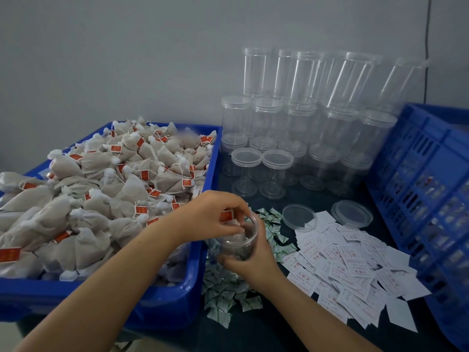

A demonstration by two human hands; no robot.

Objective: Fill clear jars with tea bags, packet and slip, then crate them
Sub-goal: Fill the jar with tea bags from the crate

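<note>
My right hand point(250, 260) grips an open clear jar point(237, 246) from below, tilted toward me, just right of the blue tub point(177, 304). My left hand point(215, 215) is at the jar's mouth, its fingers closed on a tea bag point(234, 222) with a red tag that is partly inside the jar. The tub is heaped with beige tea bags point(101, 189). Small green-printed packets point(223, 293) lie scattered under and around the jar. White paper slips point(350, 268) are spread on the dark table to the right.
Stacks of lidded clear jars point(299, 128) stand against the back wall. Two loose lids point(299, 216) point(352, 213) lie in front of them. A blue slotted crate point(426, 199) stands along the right edge, with filled jars dimly visible through its wall.
</note>
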